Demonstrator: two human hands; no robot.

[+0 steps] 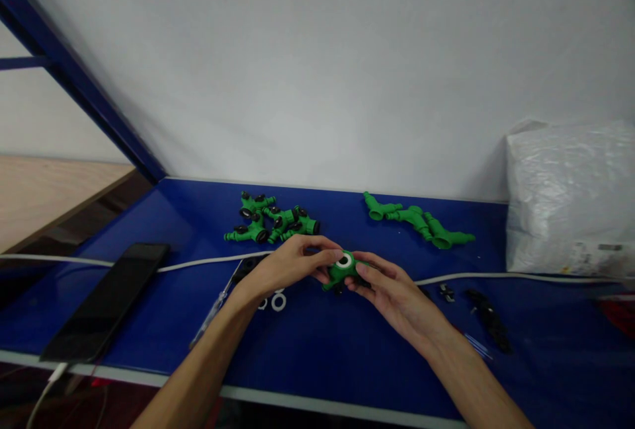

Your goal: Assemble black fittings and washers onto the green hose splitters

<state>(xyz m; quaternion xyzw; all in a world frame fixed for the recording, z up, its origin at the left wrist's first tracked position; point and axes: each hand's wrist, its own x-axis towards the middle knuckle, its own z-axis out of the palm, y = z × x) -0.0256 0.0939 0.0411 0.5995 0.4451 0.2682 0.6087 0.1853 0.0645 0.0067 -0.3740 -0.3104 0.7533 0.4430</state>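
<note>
A green Y-shaped hose splitter (337, 275) is between my two hands, its round opening facing up. A white ring washer (344, 259) lies at that opening. My left hand (302, 258) grips the splitter from the left, its thumb touching the washer's edge. From the right, my right hand (389, 283) closes around the body, with the thumb on top; the fingers hide part of the splitter. Loose white washers (278, 301) lie on the blue table, beside my left forearm. Nearby is a screwdriver (213, 313) with a clear handle, partly behind that arm.
Green splitters with black valves (272, 219) lie at the back left, plain green splitter bodies (414, 219) at the back right. Small black parts (489, 320) sit right. A white cable (198, 262) crosses the table (317, 363). A black phone (106, 303) and plastic-wrapped package (570, 197) flank it.
</note>
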